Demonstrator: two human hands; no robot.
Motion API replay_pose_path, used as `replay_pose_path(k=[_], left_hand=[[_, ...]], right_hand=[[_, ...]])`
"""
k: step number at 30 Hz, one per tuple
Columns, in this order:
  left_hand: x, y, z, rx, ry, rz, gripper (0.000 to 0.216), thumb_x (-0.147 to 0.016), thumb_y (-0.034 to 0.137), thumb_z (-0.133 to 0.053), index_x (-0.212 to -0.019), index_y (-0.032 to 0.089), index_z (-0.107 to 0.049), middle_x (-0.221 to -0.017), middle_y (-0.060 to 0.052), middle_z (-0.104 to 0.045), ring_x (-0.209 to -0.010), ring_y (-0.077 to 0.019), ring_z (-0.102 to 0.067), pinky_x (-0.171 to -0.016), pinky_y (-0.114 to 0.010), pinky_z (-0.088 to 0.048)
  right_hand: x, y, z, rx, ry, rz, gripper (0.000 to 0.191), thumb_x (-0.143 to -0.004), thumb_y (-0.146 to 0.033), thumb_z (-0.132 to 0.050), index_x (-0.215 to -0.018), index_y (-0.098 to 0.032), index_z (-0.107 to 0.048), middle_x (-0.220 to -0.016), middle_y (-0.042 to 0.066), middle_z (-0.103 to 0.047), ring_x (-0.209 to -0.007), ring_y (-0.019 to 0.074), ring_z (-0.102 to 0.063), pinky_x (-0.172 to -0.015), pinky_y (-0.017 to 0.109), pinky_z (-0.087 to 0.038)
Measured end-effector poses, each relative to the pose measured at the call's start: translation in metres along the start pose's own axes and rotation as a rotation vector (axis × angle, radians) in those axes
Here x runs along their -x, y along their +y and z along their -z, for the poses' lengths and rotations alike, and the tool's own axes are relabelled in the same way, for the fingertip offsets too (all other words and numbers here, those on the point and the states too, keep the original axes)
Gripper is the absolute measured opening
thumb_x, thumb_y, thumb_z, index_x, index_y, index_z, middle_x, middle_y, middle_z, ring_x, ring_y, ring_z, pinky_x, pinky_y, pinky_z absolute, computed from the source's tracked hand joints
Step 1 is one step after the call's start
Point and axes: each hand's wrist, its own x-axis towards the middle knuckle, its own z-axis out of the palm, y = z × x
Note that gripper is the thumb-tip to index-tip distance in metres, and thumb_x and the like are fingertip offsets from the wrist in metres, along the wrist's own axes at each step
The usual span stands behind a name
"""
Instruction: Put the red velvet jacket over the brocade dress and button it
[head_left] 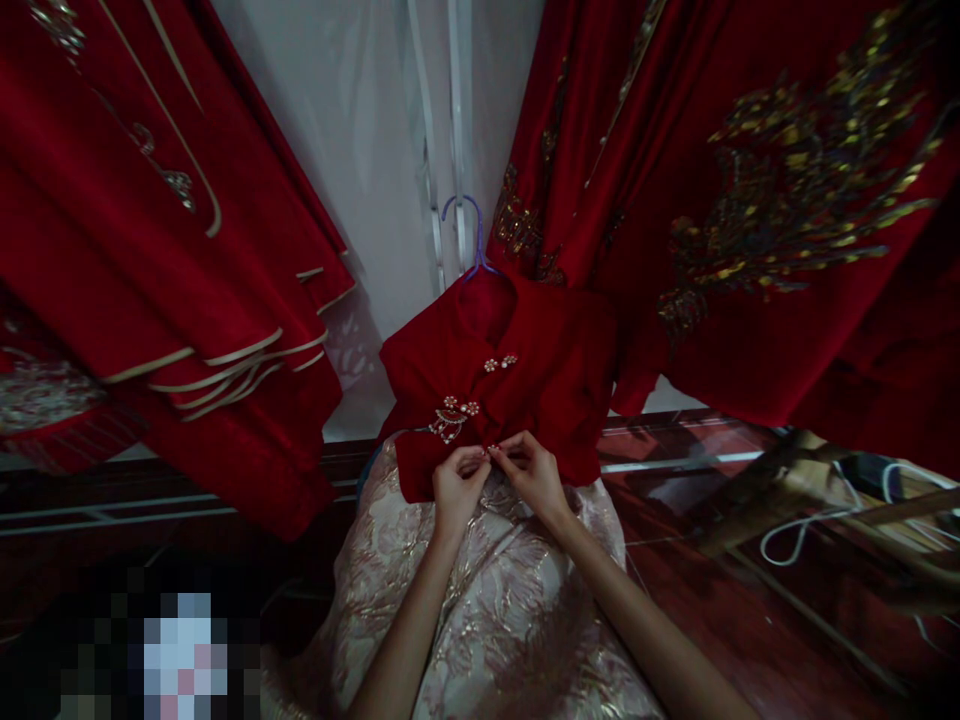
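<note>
A red jacket (555, 340) hangs on a purple hanger (480, 235) and spreads across my lap. Pairs of beaded flower fastenings (500, 363) run down its front, and a beaded ornament (448, 428) sits left of the lower pair. At the jacket's lower front edge, my left hand (459, 485) pinches the cloth beside a small beaded fastening. My right hand (534, 472) is closed too, its thumb and fingertips pinching the other side of the front. Both sets of fingertips nearly meet and partly hide the fastening between them.
Red garments with pale piping (225, 300) hang at left; a red garment with gold sequins (787, 190) hangs at right. Behind stands a pale curtain (352, 110). A patterned gold-and-cream cloth (517, 590) covers my lap. Wooden furniture with a white cord (784, 545) stands at right.
</note>
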Motion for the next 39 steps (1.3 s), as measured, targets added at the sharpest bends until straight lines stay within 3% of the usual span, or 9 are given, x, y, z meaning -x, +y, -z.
replay_pose_path(k=[12,19,24,28,33,39], left_hand=[[0.005,-0.001,0.003,-0.103,-0.021,-0.023,0.021,-0.069,0.021,-0.065,-0.088,0.014,-0.068,-0.083,-0.008,-0.071,-0.075,-0.0178,-0.068,-0.075,-0.033,-0.055],[0.003,-0.004,0.003,-0.125,-0.057,-0.079,0.013,-0.070,0.018,-0.061,-0.083,0.014,-0.061,-0.081,-0.005,-0.067,-0.077,-0.0148,-0.064,-0.072,-0.029,-0.054],[0.010,-0.004,0.000,-0.193,-0.003,-0.198,0.025,-0.069,0.013,-0.059,-0.094,0.017,-0.056,-0.090,-0.004,-0.061,-0.080,-0.0131,-0.060,-0.074,-0.028,-0.052],[0.018,-0.005,-0.001,-0.197,0.028,-0.242,0.018,-0.075,0.023,-0.060,-0.091,0.018,-0.056,-0.089,-0.005,-0.060,-0.083,-0.0143,-0.059,-0.077,-0.029,-0.051],[0.020,-0.009,0.001,-0.173,0.001,-0.244,0.017,-0.080,0.031,-0.057,-0.090,0.018,-0.058,-0.088,-0.005,-0.060,-0.084,-0.0151,-0.060,-0.080,-0.030,-0.050],[0.019,-0.011,0.001,-0.145,0.018,-0.242,0.018,-0.079,0.034,-0.059,-0.088,0.018,-0.058,-0.086,-0.004,-0.061,-0.082,-0.0145,-0.060,-0.077,-0.029,-0.051]], right_hand=[[0.002,0.000,0.003,0.035,-0.011,0.004,0.024,-0.078,-0.041,-0.060,-0.083,-0.018,-0.056,-0.082,0.005,-0.066,-0.076,0.0163,-0.065,-0.067,0.027,-0.054],[-0.002,0.006,0.004,0.040,-0.016,-0.002,0.021,-0.077,-0.036,-0.059,-0.088,-0.019,-0.054,-0.084,0.005,-0.065,-0.077,0.0159,-0.064,-0.069,0.028,-0.053],[-0.012,-0.002,0.020,0.098,-0.024,-0.003,0.025,-0.070,-0.020,-0.059,-0.093,-0.019,-0.050,-0.090,0.005,-0.061,-0.070,0.0129,-0.059,-0.065,0.027,-0.052],[-0.018,-0.015,0.036,0.067,0.034,0.021,0.017,-0.076,-0.025,-0.055,-0.091,-0.019,-0.051,-0.089,0.006,-0.061,-0.073,0.0136,-0.058,-0.065,0.028,-0.052],[-0.017,-0.027,0.042,0.039,-0.057,0.037,0.017,-0.079,-0.031,-0.055,-0.090,-0.019,-0.054,-0.088,0.005,-0.062,-0.072,0.0128,-0.059,-0.063,0.025,-0.051],[-0.012,-0.032,0.037,0.137,-0.206,0.067,0.012,-0.080,-0.028,-0.052,-0.085,-0.019,-0.059,-0.084,0.003,-0.064,-0.077,0.0134,-0.061,-0.071,0.026,-0.049]])
